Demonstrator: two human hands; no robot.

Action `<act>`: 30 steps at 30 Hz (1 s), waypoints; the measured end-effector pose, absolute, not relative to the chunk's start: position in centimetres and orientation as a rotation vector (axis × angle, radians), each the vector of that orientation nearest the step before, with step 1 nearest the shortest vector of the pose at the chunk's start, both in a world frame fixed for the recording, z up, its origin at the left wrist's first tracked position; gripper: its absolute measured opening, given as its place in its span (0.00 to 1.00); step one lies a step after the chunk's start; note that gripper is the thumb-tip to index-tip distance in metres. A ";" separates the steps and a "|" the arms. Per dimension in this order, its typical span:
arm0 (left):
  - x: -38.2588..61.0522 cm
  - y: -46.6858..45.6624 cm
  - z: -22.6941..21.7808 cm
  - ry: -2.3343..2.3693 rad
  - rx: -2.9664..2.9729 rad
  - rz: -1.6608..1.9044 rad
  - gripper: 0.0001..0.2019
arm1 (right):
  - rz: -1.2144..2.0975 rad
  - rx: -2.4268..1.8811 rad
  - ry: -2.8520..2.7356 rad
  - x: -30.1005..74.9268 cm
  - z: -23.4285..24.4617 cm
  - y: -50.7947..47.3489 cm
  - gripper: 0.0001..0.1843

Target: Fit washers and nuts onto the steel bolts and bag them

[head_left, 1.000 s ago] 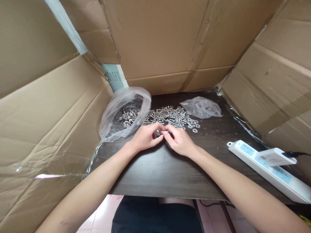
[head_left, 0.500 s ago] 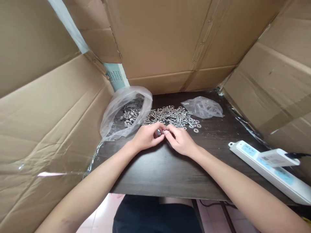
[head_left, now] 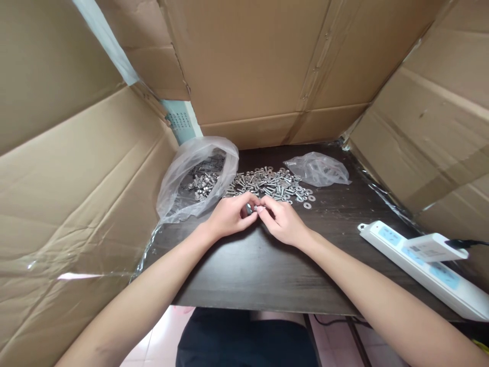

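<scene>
My left hand (head_left: 232, 216) and my right hand (head_left: 281, 220) meet fingertip to fingertip over the dark table, just in front of a pile of loose bolts, nuts and washers (head_left: 267, 183). Between them is a small shiny bolt (head_left: 255, 208), mostly covered by the fingers. Both hands are closed on it, thumbs against forefingers. Whether a nut or washer sits on the bolt is too small to tell. Left of the pile, an open clear plastic bag (head_left: 171, 196) lies on its side with metal fasteners (head_left: 204, 186) inside.
A crumpled clear plastic bag (head_left: 319, 169) lies behind the pile to the right. Along the right edge of the table (head_left: 244, 275) runs a white power strip (head_left: 424, 272) with a plugged-in adapter (head_left: 435, 247). Cardboard walls (head_left: 252, 66) enclose the back and sides.
The view has shifted very slightly. Both hands keep the same place and pinch, and the fasteners and bags have not visibly moved.
</scene>
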State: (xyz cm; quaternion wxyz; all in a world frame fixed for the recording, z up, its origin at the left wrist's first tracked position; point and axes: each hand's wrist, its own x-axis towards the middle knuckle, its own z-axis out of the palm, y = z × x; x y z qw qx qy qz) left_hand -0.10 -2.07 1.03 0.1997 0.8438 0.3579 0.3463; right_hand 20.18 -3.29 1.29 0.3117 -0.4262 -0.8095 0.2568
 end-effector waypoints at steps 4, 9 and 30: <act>-0.1 -2.0 1.0 0.995 2.355 0.967 0.07 | 0.677 -1.124 -2.134 20.2 1.4 -3.4 0.08; -0.2 -1.9 0.9 0.993 2.360 0.963 0.07 | 0.678 -1.129 -2.133 20.2 1.5 -3.4 0.07; -0.1 -2.5 1.9 0.967 2.354 1.009 0.13 | 0.669 -1.114 -2.098 20.0 1.6 -3.5 0.09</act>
